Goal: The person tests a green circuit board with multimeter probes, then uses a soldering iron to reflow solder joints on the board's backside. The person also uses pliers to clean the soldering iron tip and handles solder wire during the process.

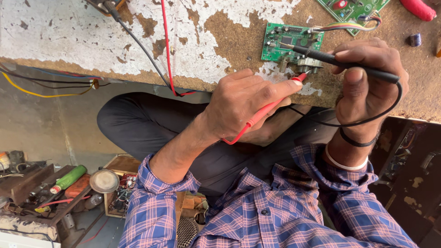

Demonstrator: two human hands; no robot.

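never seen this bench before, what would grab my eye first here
Top centre, the small green circuit board lies on the worn, paint-flaked bench. The left hand presses a red probe by its near edge, and the right hand lays a black probe onto it. Lower left, a green bottle lies among clutter.

Left hand (243,98): fingers curled, index finger stretched forward, pinch grip closed.
Right hand (367,73): thumb pressed against bent fingers, grip closed, wrist banded.
Forearms: both bare, sleeves rolled up.

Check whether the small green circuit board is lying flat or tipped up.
Flat: the circuit board lies component side up on the workbench.
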